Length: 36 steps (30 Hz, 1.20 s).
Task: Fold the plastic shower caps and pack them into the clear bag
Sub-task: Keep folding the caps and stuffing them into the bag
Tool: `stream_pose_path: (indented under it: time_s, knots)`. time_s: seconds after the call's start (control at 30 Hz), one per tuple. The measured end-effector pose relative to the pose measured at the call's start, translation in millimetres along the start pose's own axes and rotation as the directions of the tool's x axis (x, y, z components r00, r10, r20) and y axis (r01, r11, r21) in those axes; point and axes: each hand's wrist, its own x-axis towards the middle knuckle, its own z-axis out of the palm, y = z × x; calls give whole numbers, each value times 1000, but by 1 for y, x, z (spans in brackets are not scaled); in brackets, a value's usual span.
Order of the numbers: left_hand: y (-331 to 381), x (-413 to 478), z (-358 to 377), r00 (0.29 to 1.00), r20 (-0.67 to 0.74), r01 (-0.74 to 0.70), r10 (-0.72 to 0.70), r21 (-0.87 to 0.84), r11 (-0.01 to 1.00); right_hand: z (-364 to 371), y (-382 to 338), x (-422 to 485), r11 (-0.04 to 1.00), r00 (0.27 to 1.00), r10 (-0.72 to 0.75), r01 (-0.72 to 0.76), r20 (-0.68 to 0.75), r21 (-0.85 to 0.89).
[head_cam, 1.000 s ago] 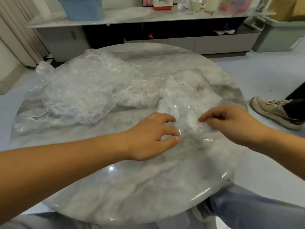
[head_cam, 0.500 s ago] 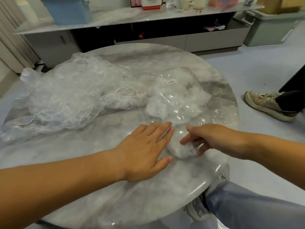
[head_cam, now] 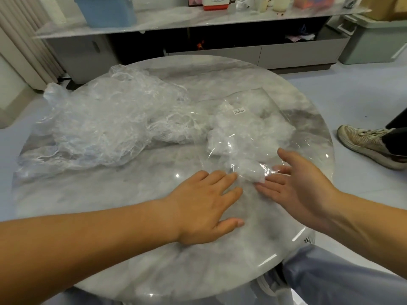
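Released the folded cap (head_cam: 248,171) with right hand (head_cam: 293,186), now open at its 3 o'clock; left hand (head_cam: 204,203) flat, open, at 9. Sitting at clear bag (head_cam: 264,119) mouth unheld, so may unfold and slide out

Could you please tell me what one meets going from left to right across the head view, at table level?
pile of loose shower caps → left hand → small folded shower cap → right hand → shoe on the floor beside the table
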Motion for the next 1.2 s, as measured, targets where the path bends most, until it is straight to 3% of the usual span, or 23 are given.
stream_pose_path:
  time_s: [0.07, 0.17, 0.3, 0.4, 0.5, 0.57, 0.67, 0.87, 1.0, 1.1, 1.2]
  knots:
    - [-2, -1, 1, 999, 33, -5, 6, -28, 1000, -6, -4, -13, 989, 999, 13, -20, -49, -146]
    - [-7, -5, 1, 1000, 13, -26, 28, -96, 995, -7, -12, -26, 914, 1000, 6, -6, -1, -405]
    - [-27, -18, -6, 992, -87, 76, -93, -180, 981, 25, -21, -28, 773, 980, -126, 194, 153, -604]
    - [-60, -39, -7, 949, -83, 291, -304, -143, 946, 59, -19, -19, 574, 900, -226, 431, 371, -696]
    - [-99, -77, 0, 854, -74, 508, -514, -89, 857, 96, -6, -7, 300, 811, -162, 583, 562, -755]
    - [-118, -102, 10, 817, -78, 571, -572, -29, 820, 117, 5, 2, 99, 730, -91, 684, 678, -723]
    - [-132, -127, 26, 830, -34, 558, -557, 73, 827, 143, 23, 18, -150, 623, 64, 778, 779, -610]
    - [-131, -139, 35, 873, -25, 487, -486, 25, 873, 175, 40, 55, -286, 612, 160, 780, 775, -557]
    - [-118, -149, 27, 943, -40, 325, -329, -90, 942, 181, 43, 61, -432, 501, 213, 818, 839, -379]
    - [-106, -159, 23, 984, -61, 150, -169, -234, 961, 170, 51, 54, -442, 390, 254, 861, 885, -253]
    - [-100, -168, 29, 976, -150, 114, -155, -249, 962, 147, 58, 48, -415, 284, 261, 896, 923, -159]
